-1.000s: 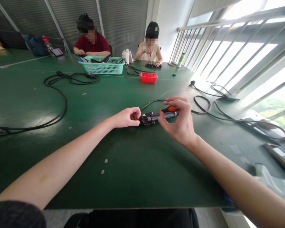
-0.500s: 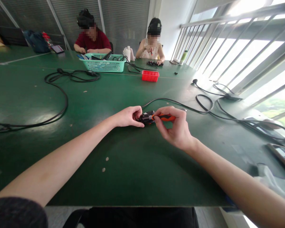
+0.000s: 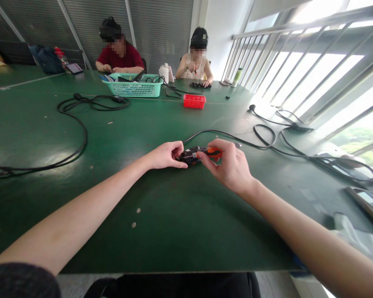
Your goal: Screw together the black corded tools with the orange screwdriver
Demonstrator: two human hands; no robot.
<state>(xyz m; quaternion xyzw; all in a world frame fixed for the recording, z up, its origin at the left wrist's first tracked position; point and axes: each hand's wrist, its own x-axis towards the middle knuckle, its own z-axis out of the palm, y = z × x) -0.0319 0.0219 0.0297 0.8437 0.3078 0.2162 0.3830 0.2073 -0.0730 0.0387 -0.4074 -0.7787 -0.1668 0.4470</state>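
Note:
A small black plug-like part (image 3: pixel 189 155) lies on the green table (image 3: pixel 161 215) with a black cable (image 3: pixel 230 134) running from it to the right. My left hand (image 3: pixel 167 155) pinches its left end, fingers closed around it. My right hand (image 3: pixel 228 165) grips an orange-handled screwdriver (image 3: pixel 214 152), held nearly flat, its tip at the black part.
A teal basket (image 3: pixel 133 87) and a red tray (image 3: pixel 194 101) stand farther back. Two other people sit at the far side. A long black cable (image 3: pixel 81 136) loops at left, more cables (image 3: pixel 298 140) at right. A crumpled white cloth (image 3: pixel 357 240) lies near right.
My right hand has shifted left and lower, bringing the screwdriver closer in against the black part. My left hand stays on the part's left end.

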